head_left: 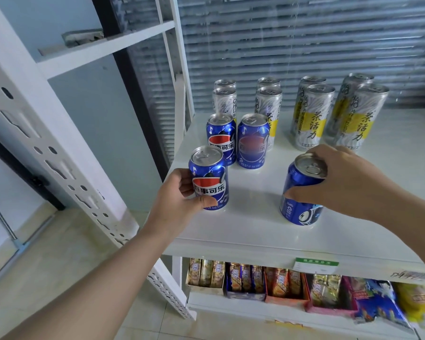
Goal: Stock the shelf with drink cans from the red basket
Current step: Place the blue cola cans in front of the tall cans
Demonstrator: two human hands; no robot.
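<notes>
**Two Blue Cola Cans Held at the Shelf Front**

The flat white shelf board carried all the drinks in view; the red basket was out of sight. Below it sat a row of open cardboard snack boxes, their print too blurred to read.

At the back stood tall slim silver-and-yellow tea cans in pairs, each marked 茶活力 down a yellow band, with Latin letters near the rim partly hidden.

In front of them, two short blue aluminium cola cans stood upright side by side, showing the red-white-blue globe and 百事可乐.

The left hand wrapped thumb and fingers round the lower body of a third blue cola can, which stood upright near the front left corner with its logo facing out. The right hand gripped a fourth blue can from above, fingers over the rim and thumb on the side. This can leaned, its label turned away.

Pull tabs looked unopened, so the cans were probably full: fairly heavy for their size, rigid under pressure, yet thin-walled and likely to dent if dropped. The glossy sides could slip, so a grip round the mid-body seemed safest.

A small green shelf-edge tag bore print too small to read.
</notes>
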